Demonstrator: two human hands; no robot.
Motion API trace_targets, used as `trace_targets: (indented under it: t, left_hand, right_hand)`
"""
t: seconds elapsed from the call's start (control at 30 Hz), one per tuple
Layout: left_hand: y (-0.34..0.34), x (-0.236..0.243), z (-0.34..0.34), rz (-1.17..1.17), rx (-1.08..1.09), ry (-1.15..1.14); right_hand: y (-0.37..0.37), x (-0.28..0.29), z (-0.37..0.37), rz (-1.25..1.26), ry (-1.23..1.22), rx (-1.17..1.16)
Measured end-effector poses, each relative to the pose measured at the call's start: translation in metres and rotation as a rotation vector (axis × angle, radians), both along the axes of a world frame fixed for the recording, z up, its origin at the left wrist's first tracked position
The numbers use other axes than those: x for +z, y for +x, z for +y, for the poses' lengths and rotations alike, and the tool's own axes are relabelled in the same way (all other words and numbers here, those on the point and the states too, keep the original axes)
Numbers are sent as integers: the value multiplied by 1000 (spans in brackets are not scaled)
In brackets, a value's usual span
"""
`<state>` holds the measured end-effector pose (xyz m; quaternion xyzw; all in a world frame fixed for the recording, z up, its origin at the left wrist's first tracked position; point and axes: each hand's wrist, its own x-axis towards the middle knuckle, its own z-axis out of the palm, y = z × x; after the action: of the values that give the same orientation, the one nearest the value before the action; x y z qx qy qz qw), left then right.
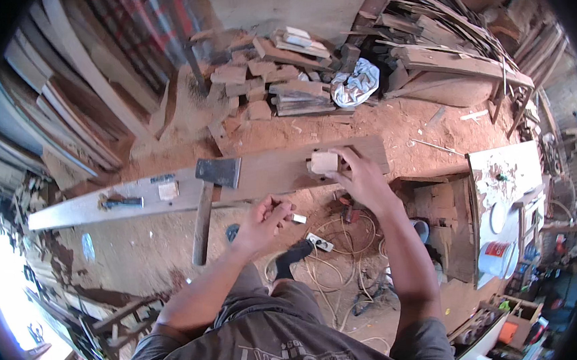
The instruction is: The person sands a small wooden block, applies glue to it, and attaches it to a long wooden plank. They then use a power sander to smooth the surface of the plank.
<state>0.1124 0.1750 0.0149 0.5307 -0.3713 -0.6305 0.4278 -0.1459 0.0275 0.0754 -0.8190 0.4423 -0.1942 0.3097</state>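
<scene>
Reddish dust and wood bits are scattered over the floor [399, 124] of a crowded workshop. Many old boards [81, 85] are leaned up at the left. Short wood pieces [262, 78] are heaped at the back, and a shiny silver bag [355, 83] is set beside them. One long plank [269, 168] is laid across the middle.

By the right hand [366, 184], a small pale wood block [324, 162] is pinched between thumb and fingers. It is held at the right part of the plank; whether the plank is touched by it cannot be told. Near the plank's front edge, the left hand [265, 223] is held with its fingers curled in. A little white piece [298, 218] is seen at its fingertips, but whether it is gripped cannot be told.

An axe [219, 172] is rested on the plank, its wooden handle stuck out past the front edge. Farther left, another pale block [167, 191] and a small dark tool [126, 202] are placed. A white power strip [319, 242] is seen near a dark-covered foot [289, 260], with looped cords [348, 241] spread around.
</scene>
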Motion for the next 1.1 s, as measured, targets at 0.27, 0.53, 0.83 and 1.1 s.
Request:
trace_targets:
  t: [0.27,0.53,0.83,1.1]
  left_hand:
    - [-6,-25,29,45,138,-39]
    - [-3,-35,37,99,145,-39]
    - [-2,-18,14,75,182,-125]
    - [-5,0,-31,-493,102,-452]
  right_hand:
    - [1,-16,-29,175,76,86]
    - [-1,-24,-39,203,96,91]
    - [-6,-39,-45,136,120,106]
    - [-9,-37,-43,139,90,138]
